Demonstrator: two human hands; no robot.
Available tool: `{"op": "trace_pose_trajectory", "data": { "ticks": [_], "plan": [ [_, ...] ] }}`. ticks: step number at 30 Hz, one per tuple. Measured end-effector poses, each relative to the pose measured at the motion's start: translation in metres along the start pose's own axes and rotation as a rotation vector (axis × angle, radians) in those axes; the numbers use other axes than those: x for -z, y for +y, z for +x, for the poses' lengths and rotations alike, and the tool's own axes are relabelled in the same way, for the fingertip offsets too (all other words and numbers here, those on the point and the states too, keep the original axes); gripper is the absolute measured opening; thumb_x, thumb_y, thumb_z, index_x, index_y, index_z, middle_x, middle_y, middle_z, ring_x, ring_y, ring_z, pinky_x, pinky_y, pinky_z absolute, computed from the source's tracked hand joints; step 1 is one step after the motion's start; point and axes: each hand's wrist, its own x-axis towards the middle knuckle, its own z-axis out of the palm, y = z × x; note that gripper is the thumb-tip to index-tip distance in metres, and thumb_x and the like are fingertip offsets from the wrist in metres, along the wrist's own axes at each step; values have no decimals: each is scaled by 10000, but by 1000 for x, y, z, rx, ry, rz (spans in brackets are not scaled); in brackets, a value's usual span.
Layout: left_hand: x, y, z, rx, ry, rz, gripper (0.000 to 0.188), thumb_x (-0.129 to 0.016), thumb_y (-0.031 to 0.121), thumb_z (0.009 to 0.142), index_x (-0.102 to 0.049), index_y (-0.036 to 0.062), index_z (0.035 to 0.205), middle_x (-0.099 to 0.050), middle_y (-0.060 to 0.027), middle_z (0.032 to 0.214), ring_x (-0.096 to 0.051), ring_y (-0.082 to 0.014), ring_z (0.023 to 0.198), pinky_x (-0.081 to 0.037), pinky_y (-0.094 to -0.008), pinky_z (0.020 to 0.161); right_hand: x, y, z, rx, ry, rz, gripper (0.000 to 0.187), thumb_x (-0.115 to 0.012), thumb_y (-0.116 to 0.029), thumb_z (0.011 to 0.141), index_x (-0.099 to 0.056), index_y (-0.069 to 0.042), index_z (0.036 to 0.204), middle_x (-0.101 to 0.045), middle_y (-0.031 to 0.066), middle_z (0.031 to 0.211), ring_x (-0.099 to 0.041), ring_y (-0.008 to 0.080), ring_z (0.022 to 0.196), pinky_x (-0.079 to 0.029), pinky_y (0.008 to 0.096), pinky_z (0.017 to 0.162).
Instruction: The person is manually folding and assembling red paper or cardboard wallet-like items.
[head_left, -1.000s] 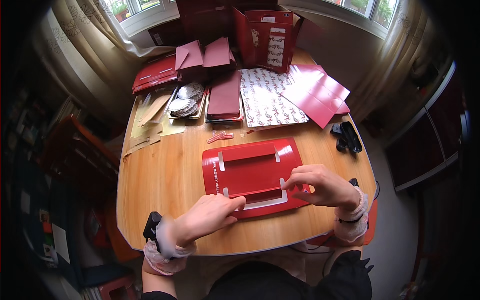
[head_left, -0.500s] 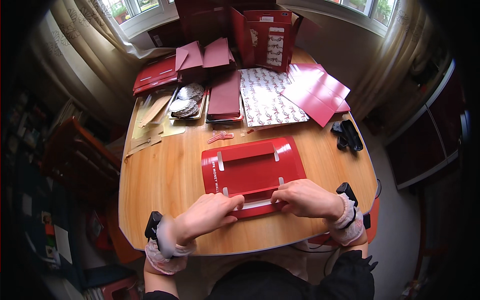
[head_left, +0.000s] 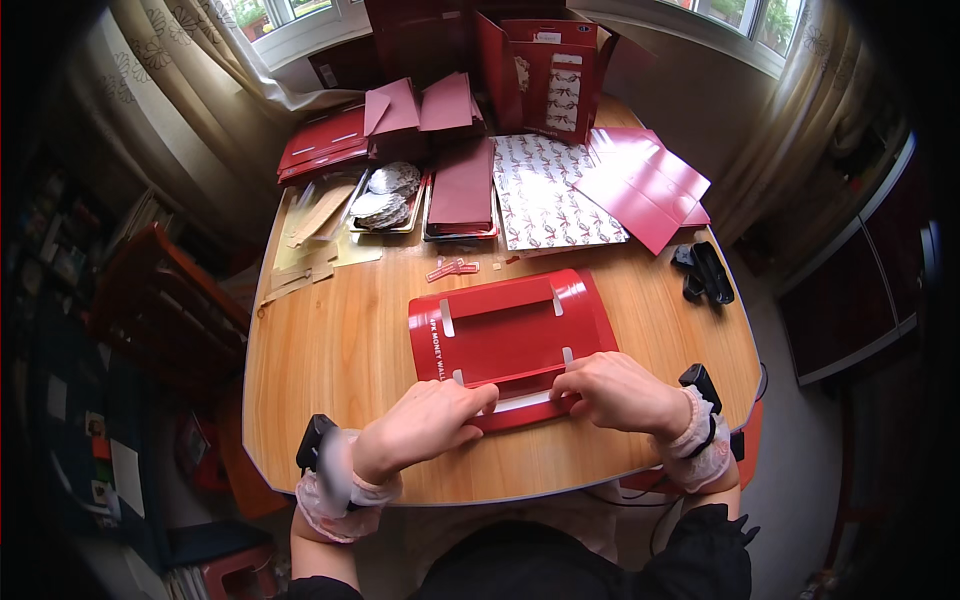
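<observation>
A glossy red card sheet lies on the wooden table in front of me. It has raised flaps along its far and near parts and white tabs or slots at the flap ends. My left hand pinches the left end of the near flap, fingers curled down. At that flap's right end, my right hand has its fingers bent and pressed against the card in the same way. A white strip shows along the near edge between the two hands. My fingertips are partly hidden behind the knuckles.
Behind the sheet stand a tray of dark red cards, a tray of round white pieces and a patterned sheet. Pink-red sheets, a tall red box, small red clips and a black object lie around.
The whole view has shifted slightly, moving the table and its things a little to the right. Both hands keep their hold at the near flap, with hardly any movement against the sheet.
</observation>
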Motion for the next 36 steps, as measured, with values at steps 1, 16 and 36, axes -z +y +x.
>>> {"op": "trace_pose_trajectory", "data": {
  "ticks": [1, 16, 36],
  "plan": [
    [0, -1, 1, -4, 5, 2, 312, -750, 155, 886, -565, 97, 1130, -703, -121, 849, -702, -373, 826, -529, -471, 699, 1, -1, 0, -1, 1, -2, 219, -717, -9, 755, -734, -32, 972, -728, 173, 917, -704, 377, 923, -555, 466, 798],
    [5, -2, 1, -18, -6, -37, 298, -743, 136, 882, -573, 92, 1123, -733, -109, 910, -712, -363, 838, -539, -459, 710, 6, -1, 2, 19, -11, -24, 178, -696, -12, 777, -743, -24, 948, -730, 178, 887, -710, 374, 891, -560, 461, 779],
    [25, -94, 9, 643, 427, -664, 439, -679, 312, 1032, -471, 6, 1269, -718, -126, 781, -717, -156, 636, -549, -271, 524, 3, 2, -3, 241, -116, 122, 221, -746, -54, 847, -743, -35, 1067, -716, 123, 948, -699, 321, 914, -562, 414, 809]
  ]
}}
